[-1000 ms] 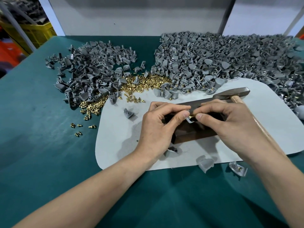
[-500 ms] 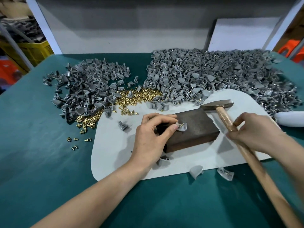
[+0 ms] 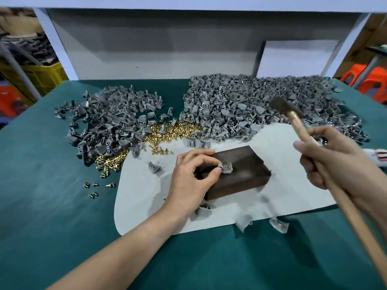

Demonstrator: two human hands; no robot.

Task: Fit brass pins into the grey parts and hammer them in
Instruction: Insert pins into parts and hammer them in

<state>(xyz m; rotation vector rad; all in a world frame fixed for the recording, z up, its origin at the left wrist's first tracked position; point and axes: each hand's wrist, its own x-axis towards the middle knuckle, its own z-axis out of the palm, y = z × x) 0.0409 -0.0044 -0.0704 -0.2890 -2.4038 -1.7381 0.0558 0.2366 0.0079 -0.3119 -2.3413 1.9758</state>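
A small grey part (image 3: 226, 168) with brass pins in it lies on top of a dark wooden block (image 3: 240, 170). My left hand (image 3: 192, 176) pinches the part's left edge between thumb and forefinger and steadies it on the block. My right hand (image 3: 335, 162) grips the wooden handle of a hammer (image 3: 285, 109), whose head is raised above and to the right of the block, blurred by motion. A heap of brass pins (image 3: 173, 130) lies beyond the block, between two piles of grey parts (image 3: 109, 126) (image 3: 261, 105).
The block sits on a pale mat (image 3: 146, 206) over a green tabletop (image 3: 52, 206). Loose grey parts (image 3: 244, 222) lie near the mat's front edge and one (image 3: 154, 167) left of my hand. A few stray pins (image 3: 100, 186) lie on the green surface. A white backboard stands behind.
My right hand left the part, took the hammer handle and lifted the hammer head off the mat into the air. My left hand stayed pinching the part on the block.
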